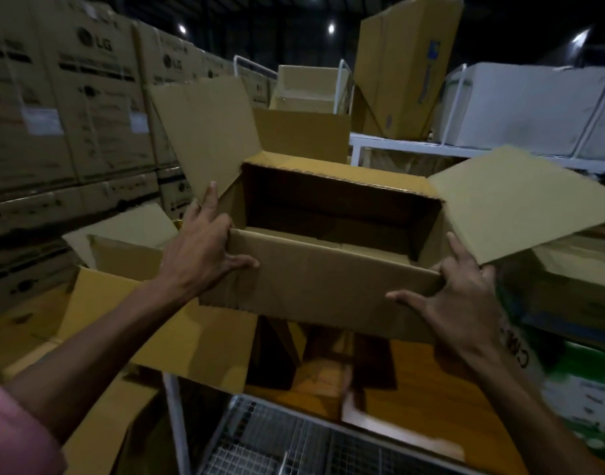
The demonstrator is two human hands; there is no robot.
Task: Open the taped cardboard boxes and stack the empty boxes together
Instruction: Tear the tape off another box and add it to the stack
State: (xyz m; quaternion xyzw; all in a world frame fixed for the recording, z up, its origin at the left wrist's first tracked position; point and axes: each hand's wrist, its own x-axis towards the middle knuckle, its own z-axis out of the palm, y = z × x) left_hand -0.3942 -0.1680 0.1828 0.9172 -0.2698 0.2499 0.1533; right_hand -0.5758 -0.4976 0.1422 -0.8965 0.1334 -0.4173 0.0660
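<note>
An open, empty cardboard box (328, 286) is held up in the air in the middle of the view, all its flaps spread outward. My left hand (201, 248) grips its near left corner, thumb on the front flap and fingers along the left side flap. My right hand (465, 303) grips the near right corner, thumb on the front flap and fingers up against the right side. Below and left of it sits another open cardboard box (150, 317) with flaps out.
Tall stacked printed cartons (71, 114) wall off the left. More open boxes (304, 132) stand behind. A white metal rack (414, 149) holds an upright carton and white appliances at the back right. A wire mesh trolley (270, 440) lies below. Printed boxes (585, 389) sit at the right.
</note>
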